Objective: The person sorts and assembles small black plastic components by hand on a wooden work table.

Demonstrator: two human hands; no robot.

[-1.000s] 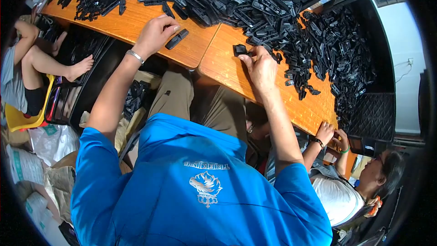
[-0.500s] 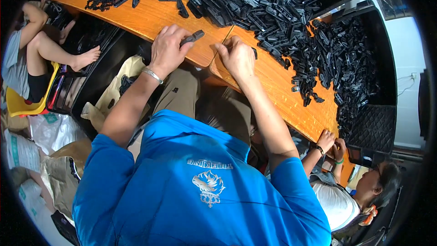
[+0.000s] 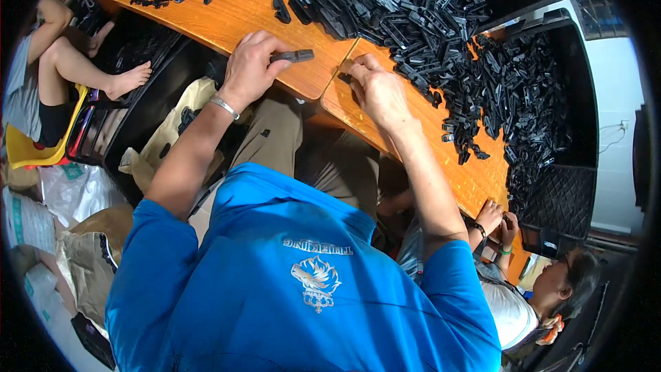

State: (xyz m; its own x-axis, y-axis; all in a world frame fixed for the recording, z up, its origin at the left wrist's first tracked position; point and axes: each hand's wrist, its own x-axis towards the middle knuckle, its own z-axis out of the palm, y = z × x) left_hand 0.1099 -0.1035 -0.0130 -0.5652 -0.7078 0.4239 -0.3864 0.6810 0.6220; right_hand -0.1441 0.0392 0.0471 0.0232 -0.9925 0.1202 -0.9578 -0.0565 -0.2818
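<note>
My left hand [image 3: 252, 67] is closed around a long black plastic part [image 3: 297, 56], whose end sticks out to the right past the thumb, over the near edge of the wooden table [image 3: 206, 22]. To its right, my right hand [image 3: 380, 94] is low over the table with fingers pinched together. A small dark piece [image 3: 345, 78] shows at those fingertips; its kind is too hidden to tell. Beyond both hands spreads a large heap of loose black plastic parts [image 3: 358, 3].
A black bin [image 3: 584, 89] with smaller black parts spilling onto the table stands at the right. A co-worker's hands [image 3: 497, 220] are at the table's right end. Another person's bare foot [image 3: 131, 81] shows at the left, near an open paper sack [image 3: 182, 114].
My right hand has turned and its fingers have drawn together onto a small dark piece. The part in my left hand has swung closer to level.
</note>
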